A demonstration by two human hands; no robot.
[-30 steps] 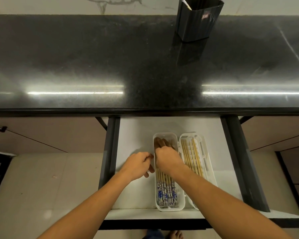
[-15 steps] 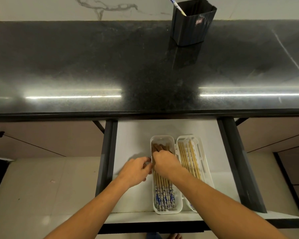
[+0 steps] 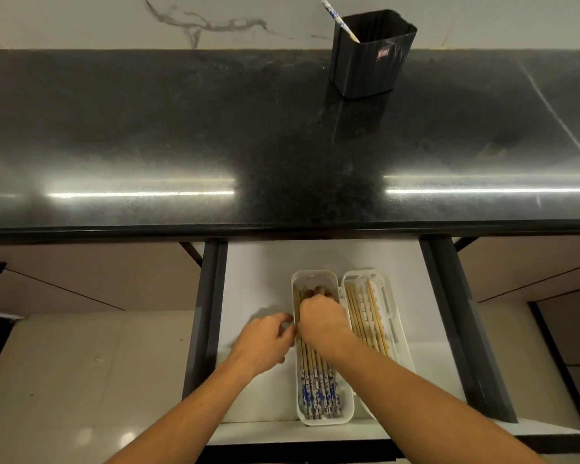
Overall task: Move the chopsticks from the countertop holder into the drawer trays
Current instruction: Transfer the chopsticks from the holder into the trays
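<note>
Right hand [image 3: 322, 318] curls over the chopsticks [image 3: 310, 368] lying in the left drawer tray [image 3: 312, 279]; left hand [image 3: 265, 339] touches its wall, grip unclear. One chopstick [image 3: 340, 21] stands in the worktop holder [image 3: 372, 58]. Light, stiff, slick sticks, likely best pinched mid-shaft.

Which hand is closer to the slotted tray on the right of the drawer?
Right. The right hand is in the neighbouring tray, just beside the slotted tray; the left hand is beyond that tray's far side.
</note>
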